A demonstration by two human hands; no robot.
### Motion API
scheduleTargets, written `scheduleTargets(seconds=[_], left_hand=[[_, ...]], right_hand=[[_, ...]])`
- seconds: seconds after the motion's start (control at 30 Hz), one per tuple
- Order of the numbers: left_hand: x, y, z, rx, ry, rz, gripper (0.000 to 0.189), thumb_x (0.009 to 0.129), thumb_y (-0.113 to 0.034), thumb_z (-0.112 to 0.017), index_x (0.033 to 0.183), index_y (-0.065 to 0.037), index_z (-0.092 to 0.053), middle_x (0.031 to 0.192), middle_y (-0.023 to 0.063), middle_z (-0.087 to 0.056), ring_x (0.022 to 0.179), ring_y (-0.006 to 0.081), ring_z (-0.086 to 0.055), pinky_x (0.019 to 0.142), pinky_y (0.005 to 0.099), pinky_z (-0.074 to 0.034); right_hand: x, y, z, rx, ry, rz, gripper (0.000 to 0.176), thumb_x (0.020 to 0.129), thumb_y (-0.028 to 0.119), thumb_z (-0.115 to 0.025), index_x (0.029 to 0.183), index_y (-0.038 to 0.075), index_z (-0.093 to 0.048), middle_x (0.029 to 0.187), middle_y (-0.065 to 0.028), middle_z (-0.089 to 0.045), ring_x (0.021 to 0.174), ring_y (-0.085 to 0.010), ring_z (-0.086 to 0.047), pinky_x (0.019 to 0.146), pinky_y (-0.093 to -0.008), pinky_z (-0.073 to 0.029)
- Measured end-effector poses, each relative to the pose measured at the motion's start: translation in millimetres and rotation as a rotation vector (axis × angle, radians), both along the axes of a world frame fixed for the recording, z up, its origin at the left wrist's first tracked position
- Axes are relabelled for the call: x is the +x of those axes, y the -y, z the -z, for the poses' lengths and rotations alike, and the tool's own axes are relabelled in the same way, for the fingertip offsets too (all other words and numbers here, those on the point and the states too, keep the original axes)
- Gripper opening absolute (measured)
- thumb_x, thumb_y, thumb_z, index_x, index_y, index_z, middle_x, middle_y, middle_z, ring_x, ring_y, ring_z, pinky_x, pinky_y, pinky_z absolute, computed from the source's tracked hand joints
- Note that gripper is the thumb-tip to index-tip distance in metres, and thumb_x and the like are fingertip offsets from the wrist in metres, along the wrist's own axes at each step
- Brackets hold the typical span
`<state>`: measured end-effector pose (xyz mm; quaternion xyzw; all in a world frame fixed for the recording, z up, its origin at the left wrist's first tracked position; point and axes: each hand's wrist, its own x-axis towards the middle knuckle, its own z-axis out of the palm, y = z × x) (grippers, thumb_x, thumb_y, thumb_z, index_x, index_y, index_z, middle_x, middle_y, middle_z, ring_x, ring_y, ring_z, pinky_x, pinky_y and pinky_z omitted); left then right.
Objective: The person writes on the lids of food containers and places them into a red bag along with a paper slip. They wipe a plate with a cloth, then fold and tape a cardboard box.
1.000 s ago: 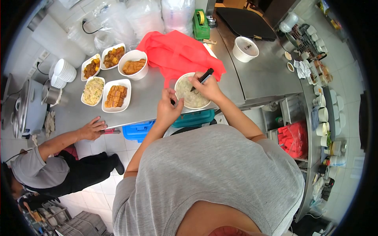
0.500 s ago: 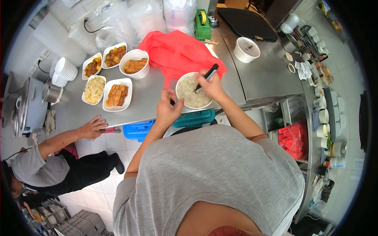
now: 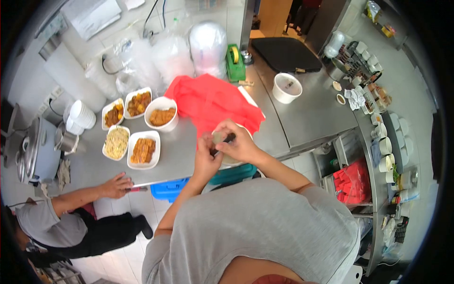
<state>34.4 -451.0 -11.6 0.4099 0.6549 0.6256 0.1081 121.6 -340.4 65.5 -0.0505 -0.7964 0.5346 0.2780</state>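
My right hand (image 3: 240, 143) is closed on a black marker (image 3: 230, 137), which shows between thumb and fingers. Close against it, my left hand (image 3: 207, 154) is closed on a small black piece that looks like the marker's cap. The fingertips of both hands meet, so whether cap and marker are joined is hidden. Beneath them stands a round white bowl (image 3: 231, 165) with a lid, mostly covered by my hands. A red plastic bag (image 3: 215, 102) lies spread just behind the bowl.
Left on the steel counter stand a tray of fried rice (image 3: 116, 142), a tray of sliced fried meat (image 3: 144, 150), a round bowl (image 3: 161, 115) and two stew trays. A lidded tub (image 3: 287, 88) sits right. A co-worker's hand (image 3: 116, 185) rests at the counter edge.
My right hand has lifted the marker off the bowl's lid and come against my left hand. The view has tilted, so the counter appears lower.
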Motion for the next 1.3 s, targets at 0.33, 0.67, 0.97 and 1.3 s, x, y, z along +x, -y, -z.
scheduleTargets(seconds=[0.33, 0.67, 0.97, 1.3], left_hand=[[-10.3, -37.2, -27.0, -0.4, -0.228, -0.147, 0.054, 0.069, -0.007, -0.066, 0.116, -0.001, -0.04, 0.082, 0.0176, -0.061, 0.073, 0.0348, -0.062, 0.062, 0.0402, -0.049], [-53.5, -22.6, 17.3, -0.294, -0.054, -0.356, 0.045, 0.079, -0.029, -0.068, 0.105, 0.003, -0.05, 0.094, 0.0136, -0.056, 0.081, 0.0212, -0.055, 0.065, 0.0307, -0.046], [-72.3, -43.3, 10.4, -0.333, 0.67, -0.306, 0.041, 0.084, -0.041, -0.06, 0.102, -0.005, -0.05, 0.09, 0.0046, -0.055, 0.077, 0.014, -0.054, 0.062, 0.0267, -0.047], [-136.6, -142.0, 64.1, 0.183, 1.116, -0.178, 0.018, 0.082, -0.017, -0.058, 0.089, -0.001, -0.054, 0.08, 0.0087, -0.058, 0.071, 0.02, -0.057, 0.066, 0.0326, -0.051]], right_hand=[[-38.6, -42.1, 33.4, -0.094, -0.001, 0.452, 0.036, 0.091, 0.022, -0.051, 0.062, 0.0, -0.047, 0.048, -0.0082, -0.041, 0.047, -0.0115, -0.04, 0.045, -0.0303, -0.034], [-148.9, -310.2, -0.3, 0.245, -0.111, 1.147, 0.047, 0.088, 0.046, -0.049, 0.071, 0.003, -0.055, 0.068, -0.019, -0.061, 0.068, -0.0397, -0.059, 0.061, -0.0467, -0.044], [-235.4, -369.9, 9.2, 0.525, 0.398, 0.909, 0.047, 0.084, 0.043, -0.054, 0.106, 0.001, -0.055, 0.113, -0.0222, -0.052, 0.111, -0.0387, -0.044, 0.088, -0.0454, -0.039], [-81.1, -128.5, 118.2, 0.467, 0.268, -0.088, 0.026, 0.085, 0.008, -0.045, 0.109, 0.006, -0.056, 0.106, -0.0166, -0.056, 0.101, -0.0289, -0.055, 0.083, -0.0405, -0.045]])
